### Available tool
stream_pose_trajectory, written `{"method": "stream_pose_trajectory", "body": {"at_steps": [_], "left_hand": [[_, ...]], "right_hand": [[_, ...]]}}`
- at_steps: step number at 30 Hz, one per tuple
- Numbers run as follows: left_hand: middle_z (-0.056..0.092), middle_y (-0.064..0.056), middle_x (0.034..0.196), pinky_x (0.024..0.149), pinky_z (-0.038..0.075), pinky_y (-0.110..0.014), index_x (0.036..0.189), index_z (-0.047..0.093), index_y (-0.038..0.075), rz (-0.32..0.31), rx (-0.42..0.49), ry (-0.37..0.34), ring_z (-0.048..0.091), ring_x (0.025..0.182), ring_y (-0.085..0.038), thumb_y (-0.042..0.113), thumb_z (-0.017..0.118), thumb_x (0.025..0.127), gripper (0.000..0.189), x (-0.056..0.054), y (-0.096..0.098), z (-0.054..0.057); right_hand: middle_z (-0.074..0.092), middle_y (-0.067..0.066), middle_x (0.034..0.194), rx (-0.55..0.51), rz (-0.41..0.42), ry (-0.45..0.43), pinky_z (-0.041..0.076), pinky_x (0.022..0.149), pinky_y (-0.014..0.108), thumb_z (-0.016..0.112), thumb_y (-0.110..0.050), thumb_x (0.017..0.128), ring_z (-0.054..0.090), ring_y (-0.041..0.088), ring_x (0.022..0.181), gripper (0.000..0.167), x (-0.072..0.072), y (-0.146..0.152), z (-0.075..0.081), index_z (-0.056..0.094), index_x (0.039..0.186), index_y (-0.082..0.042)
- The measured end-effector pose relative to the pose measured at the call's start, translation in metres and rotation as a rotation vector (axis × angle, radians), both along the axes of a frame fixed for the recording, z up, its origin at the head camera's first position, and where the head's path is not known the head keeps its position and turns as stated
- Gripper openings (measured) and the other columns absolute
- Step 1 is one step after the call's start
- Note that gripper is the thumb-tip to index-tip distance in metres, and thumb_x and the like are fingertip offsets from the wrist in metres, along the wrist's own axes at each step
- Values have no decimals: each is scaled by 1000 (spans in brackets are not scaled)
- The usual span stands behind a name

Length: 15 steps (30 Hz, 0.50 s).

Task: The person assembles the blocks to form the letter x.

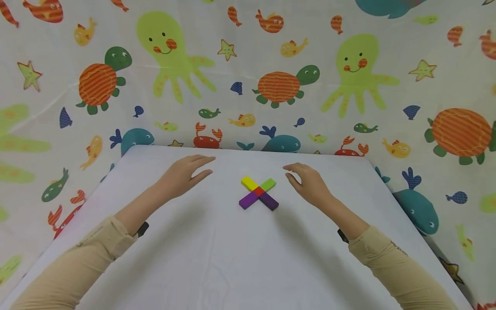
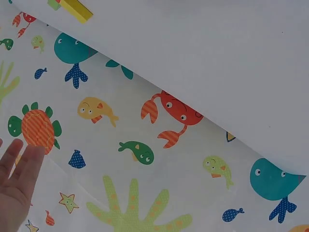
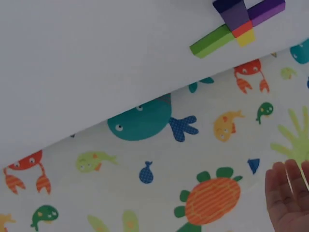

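On the white table lie several coloured blocks in an X: a red block [image 1: 258, 191] in the middle, a yellow block [image 1: 249, 183] at back left, a green block [image 1: 268, 185] at back right, a purple block [image 1: 249, 200] at front left and a dark purple block [image 1: 269, 201] at front right. My left hand [image 1: 186, 175] hovers left of them, fingers extended and holding nothing. To their right hangs my right hand [image 1: 308, 183], fingers loosely bent, also holding nothing. Neither hand touches a block. The left wrist view catches the yellow block [image 2: 76, 10] at its top edge.
The white table [image 1: 217, 258] runs back to a hanging cloth [image 1: 240, 64] printed with sea animals, which also falls along both sides. Dark wrist straps show at both sleeves [image 1: 83, 262].
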<state>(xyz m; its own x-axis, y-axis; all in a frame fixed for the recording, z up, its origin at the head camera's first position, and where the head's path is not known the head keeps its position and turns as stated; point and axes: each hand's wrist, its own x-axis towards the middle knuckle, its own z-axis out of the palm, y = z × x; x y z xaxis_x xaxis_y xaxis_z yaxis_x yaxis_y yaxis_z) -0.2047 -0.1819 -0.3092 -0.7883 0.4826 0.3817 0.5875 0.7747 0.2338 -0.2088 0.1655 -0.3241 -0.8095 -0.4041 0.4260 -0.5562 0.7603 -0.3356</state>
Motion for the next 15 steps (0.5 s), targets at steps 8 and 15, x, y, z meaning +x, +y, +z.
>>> {"method": "stream_pose_trajectory", "body": {"at_steps": [8,15], "left_hand": [[63,-18,122,90,51,-47,131,54,5,71,92,159,59,112,-35,16,70,84,51,23,-11,-19],[60,-21,125,89,52,-47,131,54,6,141,81,151,57,114,-37,23,73,82,55,29,-8,-43]], "right_hand": [[63,17,120,-57,-45,11,49,96,45,61,-9,90,58,33,115,27,11,14,-17,63,117,-1],[51,21,136,-16,-99,49,43,101,52,63,-17,90,48,38,125,40,12,22,-31,57,127,-1]]}}
